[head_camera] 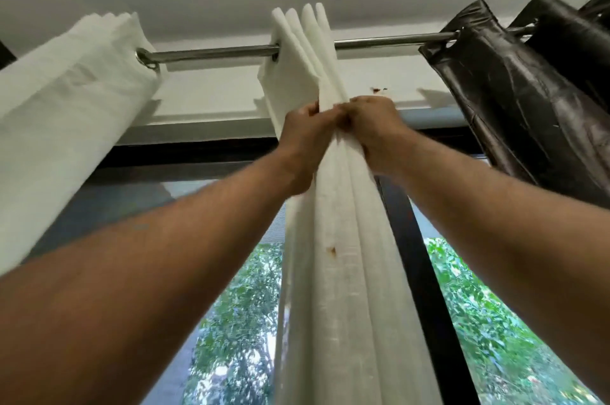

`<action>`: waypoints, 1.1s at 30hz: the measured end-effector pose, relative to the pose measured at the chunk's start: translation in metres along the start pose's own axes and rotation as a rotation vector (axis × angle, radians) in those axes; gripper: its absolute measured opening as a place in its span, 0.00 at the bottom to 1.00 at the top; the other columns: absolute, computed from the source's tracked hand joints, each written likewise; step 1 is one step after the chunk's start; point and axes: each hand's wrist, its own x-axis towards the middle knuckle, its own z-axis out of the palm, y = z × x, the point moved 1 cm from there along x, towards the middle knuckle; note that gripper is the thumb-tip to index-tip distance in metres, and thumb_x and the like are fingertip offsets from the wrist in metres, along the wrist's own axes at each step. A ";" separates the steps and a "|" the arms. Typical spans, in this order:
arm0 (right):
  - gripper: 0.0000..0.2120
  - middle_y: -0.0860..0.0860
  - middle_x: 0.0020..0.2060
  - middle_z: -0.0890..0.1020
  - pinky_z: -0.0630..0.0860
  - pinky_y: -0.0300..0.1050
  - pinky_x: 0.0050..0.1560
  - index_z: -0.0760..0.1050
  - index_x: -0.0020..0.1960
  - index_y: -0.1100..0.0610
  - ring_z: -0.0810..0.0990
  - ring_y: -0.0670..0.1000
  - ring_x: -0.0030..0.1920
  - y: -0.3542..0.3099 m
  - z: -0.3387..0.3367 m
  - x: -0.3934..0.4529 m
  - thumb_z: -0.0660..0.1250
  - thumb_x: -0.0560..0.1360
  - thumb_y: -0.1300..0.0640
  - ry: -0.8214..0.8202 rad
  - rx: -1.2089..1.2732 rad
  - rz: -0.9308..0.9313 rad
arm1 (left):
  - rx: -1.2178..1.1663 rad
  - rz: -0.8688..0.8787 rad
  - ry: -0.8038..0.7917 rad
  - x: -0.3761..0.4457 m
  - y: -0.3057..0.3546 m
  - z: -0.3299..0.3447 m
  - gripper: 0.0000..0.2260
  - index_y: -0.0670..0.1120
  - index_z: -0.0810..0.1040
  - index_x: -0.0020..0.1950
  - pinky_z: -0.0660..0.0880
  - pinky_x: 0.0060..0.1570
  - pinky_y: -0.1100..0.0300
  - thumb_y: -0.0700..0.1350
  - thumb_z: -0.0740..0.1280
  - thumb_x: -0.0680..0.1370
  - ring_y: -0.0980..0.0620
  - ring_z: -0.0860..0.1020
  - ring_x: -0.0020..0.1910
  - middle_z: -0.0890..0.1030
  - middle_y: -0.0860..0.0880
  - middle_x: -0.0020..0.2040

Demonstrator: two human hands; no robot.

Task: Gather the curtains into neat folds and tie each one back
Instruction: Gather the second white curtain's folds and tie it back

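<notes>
A white curtain (343,272) hangs in the middle of the view from a metal rod (218,53), bunched into several narrow vertical folds. Both my arms reach up to it. My left hand (302,137) pinches the folds from the left, just below the rod. My right hand (373,130) grips the same bundle from the right, at the same height, fingertips meeting the left hand's. A small rust-coloured stain marks the fabric lower down. No tie-back is visible.
A second white curtain (69,101) hangs gathered at the left end of the rod. A glossy dark brown curtain (515,97) hangs at the right. Behind them are a black window frame (419,272), a mesh screen and green foliage outside. The ceiling is close above.
</notes>
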 end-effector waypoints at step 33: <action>0.07 0.55 0.34 0.83 0.80 0.54 0.40 0.81 0.42 0.61 0.82 0.54 0.36 0.007 0.011 -0.403 0.64 0.70 0.60 0.071 -0.800 0.335 | 0.334 -0.346 0.010 -0.420 0.042 -0.021 0.44 0.69 0.52 0.75 0.77 0.60 0.49 0.33 0.68 0.73 0.57 0.77 0.63 0.71 0.54 0.72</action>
